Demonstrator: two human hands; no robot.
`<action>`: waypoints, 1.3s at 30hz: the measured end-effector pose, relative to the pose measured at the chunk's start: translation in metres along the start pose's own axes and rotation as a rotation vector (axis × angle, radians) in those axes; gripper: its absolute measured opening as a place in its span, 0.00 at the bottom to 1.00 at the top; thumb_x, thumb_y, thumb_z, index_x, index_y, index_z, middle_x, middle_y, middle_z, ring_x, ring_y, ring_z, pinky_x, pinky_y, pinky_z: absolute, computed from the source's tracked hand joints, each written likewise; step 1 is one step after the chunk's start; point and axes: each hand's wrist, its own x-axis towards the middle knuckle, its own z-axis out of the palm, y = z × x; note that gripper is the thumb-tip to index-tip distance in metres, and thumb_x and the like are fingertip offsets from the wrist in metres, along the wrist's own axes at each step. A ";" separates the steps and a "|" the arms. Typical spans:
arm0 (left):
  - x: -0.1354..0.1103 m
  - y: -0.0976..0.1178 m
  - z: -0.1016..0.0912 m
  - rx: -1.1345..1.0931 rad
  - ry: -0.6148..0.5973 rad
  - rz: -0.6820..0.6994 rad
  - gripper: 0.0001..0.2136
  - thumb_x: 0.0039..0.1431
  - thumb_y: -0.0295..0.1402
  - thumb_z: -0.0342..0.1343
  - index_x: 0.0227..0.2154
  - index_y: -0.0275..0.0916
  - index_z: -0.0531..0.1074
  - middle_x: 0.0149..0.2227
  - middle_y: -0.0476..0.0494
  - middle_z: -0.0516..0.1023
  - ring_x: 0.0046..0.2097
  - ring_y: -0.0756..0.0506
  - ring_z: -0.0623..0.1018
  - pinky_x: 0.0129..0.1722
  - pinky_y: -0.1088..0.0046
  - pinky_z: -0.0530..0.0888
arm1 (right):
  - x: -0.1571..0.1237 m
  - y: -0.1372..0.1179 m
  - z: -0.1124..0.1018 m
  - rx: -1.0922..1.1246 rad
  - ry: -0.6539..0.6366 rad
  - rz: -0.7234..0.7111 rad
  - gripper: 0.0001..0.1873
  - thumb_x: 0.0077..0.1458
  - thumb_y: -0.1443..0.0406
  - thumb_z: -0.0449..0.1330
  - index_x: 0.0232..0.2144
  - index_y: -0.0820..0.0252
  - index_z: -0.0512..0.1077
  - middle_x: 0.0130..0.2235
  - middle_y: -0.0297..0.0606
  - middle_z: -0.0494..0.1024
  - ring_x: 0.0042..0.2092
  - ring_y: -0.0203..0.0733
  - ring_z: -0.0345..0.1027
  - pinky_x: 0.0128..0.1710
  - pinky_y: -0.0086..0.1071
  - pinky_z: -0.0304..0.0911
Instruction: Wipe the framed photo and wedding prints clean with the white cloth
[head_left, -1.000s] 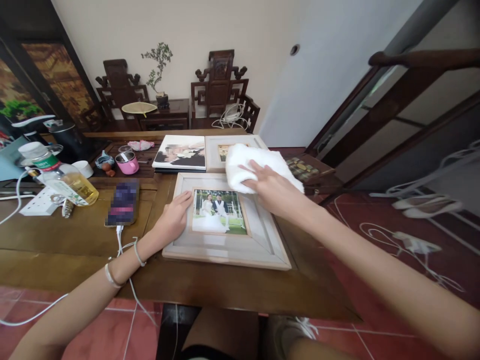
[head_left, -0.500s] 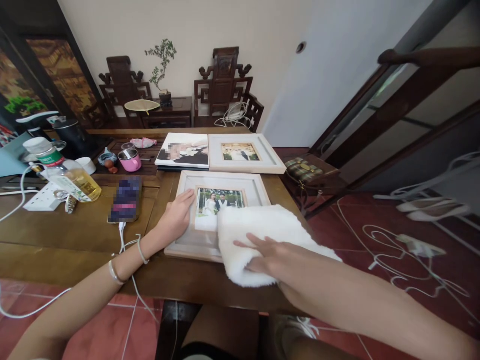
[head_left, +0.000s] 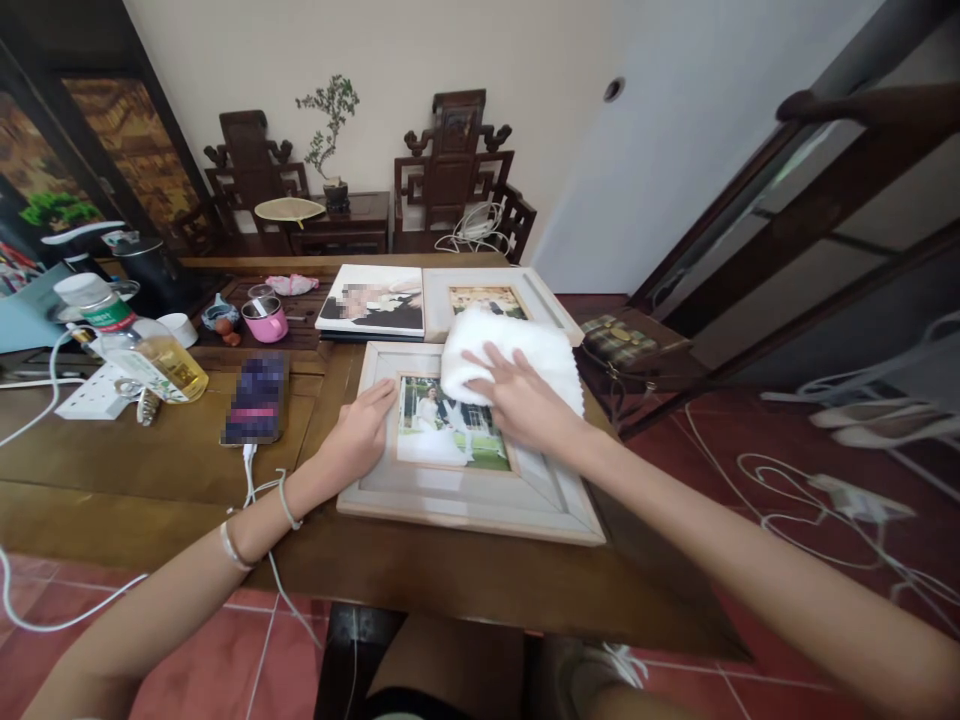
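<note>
A picture frame [head_left: 480, 510] with a pale wide border and a photo of a couple outdoors lies flat on the wooden table. My left hand [head_left: 360, 435] grips its left side, fingers over the border. On the upper right of the frame rests a fluffy white cloth [head_left: 551, 365]. My right hand [head_left: 521, 405] presses and holds this cloth, its fingers spread over the top. The cloth hides the frame's top right part and overlaps the near edge of a second picture frame [head_left: 551, 305] behind.
A photo album [head_left: 379, 300] sits beside the second frame. Leftward are a phone [head_left: 259, 395] on a cable, a pink cup [head_left: 266, 322], a bottle [head_left: 161, 360] of yellow liquid and a white power strip [head_left: 94, 390]. A plaid bag [head_left: 619, 340] lies past the table's right edge.
My right hand has moved the white cloth away from me, from the frame's lower right to its upper right, uncovering the near corner. My left hand stays on the left side.
</note>
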 end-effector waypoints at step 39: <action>0.000 0.000 0.002 -0.009 0.031 -0.004 0.25 0.55 0.18 0.41 0.55 0.34 0.66 0.60 0.36 0.66 0.63 0.41 0.63 0.62 0.56 0.61 | -0.047 -0.039 -0.034 0.241 -0.254 -0.173 0.37 0.38 0.84 0.46 0.49 0.60 0.72 0.63 0.45 0.61 0.65 0.60 0.44 0.58 0.59 0.51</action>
